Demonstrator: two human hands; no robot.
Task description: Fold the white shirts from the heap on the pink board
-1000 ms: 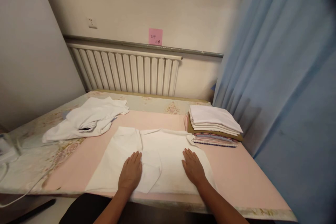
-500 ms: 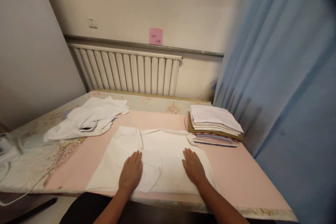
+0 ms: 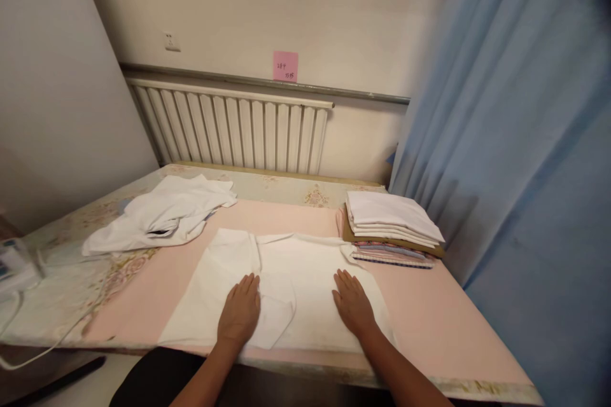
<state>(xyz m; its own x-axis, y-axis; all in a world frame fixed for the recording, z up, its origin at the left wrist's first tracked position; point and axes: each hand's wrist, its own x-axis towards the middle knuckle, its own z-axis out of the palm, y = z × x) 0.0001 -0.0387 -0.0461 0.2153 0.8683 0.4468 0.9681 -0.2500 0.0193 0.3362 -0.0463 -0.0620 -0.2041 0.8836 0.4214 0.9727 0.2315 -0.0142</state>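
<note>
- Your left hand (image 3: pixel 239 308) and right hand (image 3: pixel 354 301) lay palm-down, fingers extended, grasping nothing, seemingly to steady the white garment (image 3: pixel 310 267) on the bench's (image 3: pixel 274 182) pink cloth (image 3: pixel 449 315).
- The folded stack (image 3: pixel 394 213) sat rightward, apparently leaving your hands room; the crumpled white pile (image 3: pixel 167 203) lay left.
- The pink note (image 3: pixel 285 66) bore handwriting too small to read.

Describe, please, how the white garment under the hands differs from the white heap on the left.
The white garment lies spread mostly flat, while the white heap is crumpled. The garment has the left hand and right hand resting on it; the heap has neither. The garment lies nearer the camera, the heap farther back. Both are mainly white cloth.
</note>
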